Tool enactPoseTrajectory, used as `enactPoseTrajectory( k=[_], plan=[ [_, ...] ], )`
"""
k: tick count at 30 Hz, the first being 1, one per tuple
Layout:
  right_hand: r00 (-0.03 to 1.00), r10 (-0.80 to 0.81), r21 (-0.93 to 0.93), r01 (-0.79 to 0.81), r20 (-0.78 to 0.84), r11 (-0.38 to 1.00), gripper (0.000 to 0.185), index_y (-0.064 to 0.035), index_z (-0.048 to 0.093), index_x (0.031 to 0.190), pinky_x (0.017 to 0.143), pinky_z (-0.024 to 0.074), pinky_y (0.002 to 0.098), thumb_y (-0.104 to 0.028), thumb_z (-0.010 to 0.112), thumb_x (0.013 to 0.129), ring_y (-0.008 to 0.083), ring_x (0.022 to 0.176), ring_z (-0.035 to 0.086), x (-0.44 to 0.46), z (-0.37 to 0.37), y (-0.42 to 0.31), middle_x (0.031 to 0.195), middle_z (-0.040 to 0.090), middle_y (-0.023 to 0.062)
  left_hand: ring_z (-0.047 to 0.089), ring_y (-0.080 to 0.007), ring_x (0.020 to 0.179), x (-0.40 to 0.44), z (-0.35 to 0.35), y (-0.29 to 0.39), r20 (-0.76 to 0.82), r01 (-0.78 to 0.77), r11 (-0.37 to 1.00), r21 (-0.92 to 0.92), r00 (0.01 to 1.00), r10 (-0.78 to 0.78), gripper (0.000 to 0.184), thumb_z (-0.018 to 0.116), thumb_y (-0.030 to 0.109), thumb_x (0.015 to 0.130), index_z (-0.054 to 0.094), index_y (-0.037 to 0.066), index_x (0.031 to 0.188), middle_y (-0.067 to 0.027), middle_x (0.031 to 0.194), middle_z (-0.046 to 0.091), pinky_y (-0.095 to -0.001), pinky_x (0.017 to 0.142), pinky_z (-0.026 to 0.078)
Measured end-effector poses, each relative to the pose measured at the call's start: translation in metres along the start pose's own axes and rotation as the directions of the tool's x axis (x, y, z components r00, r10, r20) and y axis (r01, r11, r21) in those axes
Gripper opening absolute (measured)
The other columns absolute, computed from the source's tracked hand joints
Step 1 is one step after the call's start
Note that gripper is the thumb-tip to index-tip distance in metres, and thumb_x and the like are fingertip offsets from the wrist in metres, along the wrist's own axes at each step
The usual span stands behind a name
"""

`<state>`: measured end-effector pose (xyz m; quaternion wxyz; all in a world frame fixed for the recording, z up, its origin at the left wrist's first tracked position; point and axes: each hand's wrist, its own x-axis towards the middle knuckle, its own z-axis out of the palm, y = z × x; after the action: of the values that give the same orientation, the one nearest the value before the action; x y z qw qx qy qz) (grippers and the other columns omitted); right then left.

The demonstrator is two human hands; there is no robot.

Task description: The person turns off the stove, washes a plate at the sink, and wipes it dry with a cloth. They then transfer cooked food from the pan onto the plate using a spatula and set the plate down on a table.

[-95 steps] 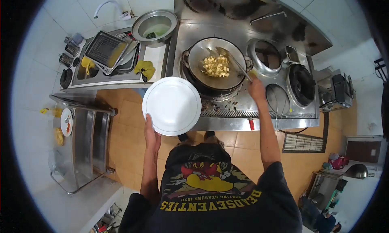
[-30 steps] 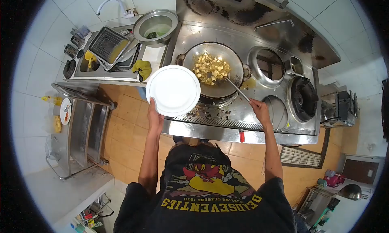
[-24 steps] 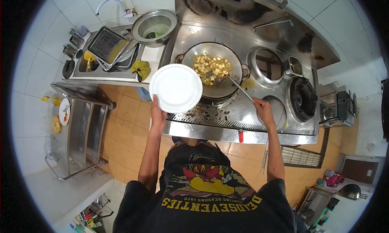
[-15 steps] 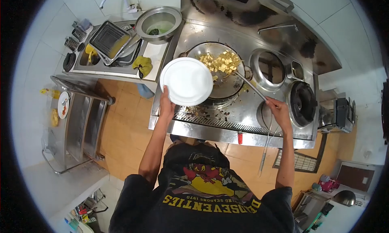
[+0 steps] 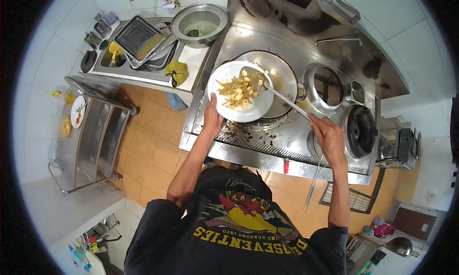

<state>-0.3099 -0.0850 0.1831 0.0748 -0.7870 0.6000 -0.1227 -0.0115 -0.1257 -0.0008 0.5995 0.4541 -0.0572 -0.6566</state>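
A white plate (image 5: 256,111) overlaps the left side of the wok (image 5: 287,84), held at its lower left rim by my left hand (image 5: 212,116). Pale cooked food pieces (image 5: 235,92) lie heaped on the plate. My right hand (image 5: 327,134) is wrapped round the handle of a metal ladle (image 5: 289,102), whose head is over the plate's upper right part with some food at it. The plate hides much of the wok's inside.
Left of the stove are a metal pot (image 5: 200,25) of greenish liquid, a yellow-green cloth (image 5: 177,73) and stacked trays (image 5: 138,40). At right stand a round metal ring (image 5: 325,86), a black burner (image 5: 359,130) and a strainer (image 5: 310,194). A metal cart (image 5: 98,136) is at far left.
The plate has moved right over the wok, and food now lies on it. The ladle has come from inside the wok to above the plate. The view has shifted.
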Motion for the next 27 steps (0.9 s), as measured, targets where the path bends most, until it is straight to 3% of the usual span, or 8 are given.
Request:
enactPoseTrajectory(
  k=[9,12,15,18,20,24,27],
  plan=[
    [0.990,-0.100,-0.112,0.089,-0.095,0.990,0.033,-0.0173,0.064,0.114,0.052,0.0427,0.0384,-0.008,0.062,0.082,0.0254,0.052,0.050,-0.004,0.001,-0.012,0.068,0.044,0.0095,0.055,-0.0147,0.108,-0.006,-0.005,0.009,0.008,-0.008,1.000,-0.008,1.000,0.008,0.048,0.044,0.041,0.096,0.043,0.005,0.127,-0.0078,0.121,0.054,-0.0271,0.092,0.046],
    [0.991,-0.040,-0.007,0.039,-0.132,0.999,0.031,-0.0158,0.065,0.114,0.051,0.0408,0.0359,-0.009,0.062,0.083,0.0247,0.051,0.047,-0.006,-0.003,-0.013,0.066,0.044,0.0094,0.055,-0.0148,0.109,-0.002,-0.009,0.009,0.044,0.005,1.000,-0.029,0.999,-0.004,0.048,0.044,0.041,0.096,0.043,0.004,0.127,-0.0077,0.121,0.054,-0.0268,0.093,0.046],
    [0.995,0.093,0.166,-0.084,-0.042,0.983,0.028,-0.0130,0.065,0.114,0.051,0.0381,0.0326,-0.013,0.060,0.086,0.0177,0.049,0.044,-0.005,-0.008,-0.005,0.062,0.049,0.0084,0.055,-0.0149,0.108,0.001,-0.007,0.010,0.039,-0.010,1.000,-0.014,0.999,0.011,0.048,0.041,0.041,0.097,0.042,0.004,0.127,-0.0085,0.121,0.054,-0.0278,0.091,0.046],
    [0.976,0.207,0.439,-0.212,0.059,0.873,0.028,-0.0085,0.064,0.115,0.049,0.0332,0.0273,-0.017,0.059,0.089,0.0075,0.052,0.039,-0.007,0.005,0.018,0.056,0.049,0.0018,0.056,-0.0151,0.106,0.000,-0.004,0.012,0.037,-0.019,1.000,-0.009,0.999,0.020,0.048,0.042,0.041,0.096,0.043,0.004,0.126,-0.0082,0.119,0.055,-0.0277,0.091,0.046],
    [0.939,0.295,0.520,-0.344,0.179,0.781,0.029,-0.0069,0.063,0.115,0.048,0.0308,0.0245,-0.019,0.060,0.089,0.0041,0.054,0.036,-0.008,0.001,0.027,0.057,0.047,-0.0025,0.056,-0.0153,0.105,0.001,-0.003,0.012,0.029,-0.016,1.000,-0.008,0.999,0.016,0.048,0.042,0.042,0.096,0.043,0.004,0.125,-0.0081,0.118,0.055,-0.0279,0.091,0.047],
    [0.898,0.366,0.565,-0.439,0.244,0.699,0.029,-0.0043,0.064,0.114,0.047,0.0266,0.0207,-0.020,0.061,0.089,0.0021,0.055,0.034,-0.005,-0.002,0.045,0.059,0.041,-0.0065,0.054,-0.0137,0.108,-0.004,-0.005,0.016,-0.002,0.000,1.000,-0.002,1.000,0.000,0.048,0.044,0.041,0.096,0.044,0.004,0.126,-0.0057,0.121,0.055,-0.0266,0.091,0.046],
    [0.921,0.329,0.490,-0.390,0.210,0.779,0.030,-0.0043,0.064,0.113,0.047,0.0276,0.0213,-0.021,0.062,0.088,0.0028,0.054,0.034,0.001,0.012,0.085,0.059,0.041,-0.0060,0.055,-0.0160,0.107,-0.001,-0.017,0.012,-0.004,-0.057,0.998,-0.018,0.998,0.057,0.049,0.042,0.042,0.096,0.043,0.003,0.125,-0.0083,0.118,0.054,-0.0289,0.091,0.046]
  ],
)
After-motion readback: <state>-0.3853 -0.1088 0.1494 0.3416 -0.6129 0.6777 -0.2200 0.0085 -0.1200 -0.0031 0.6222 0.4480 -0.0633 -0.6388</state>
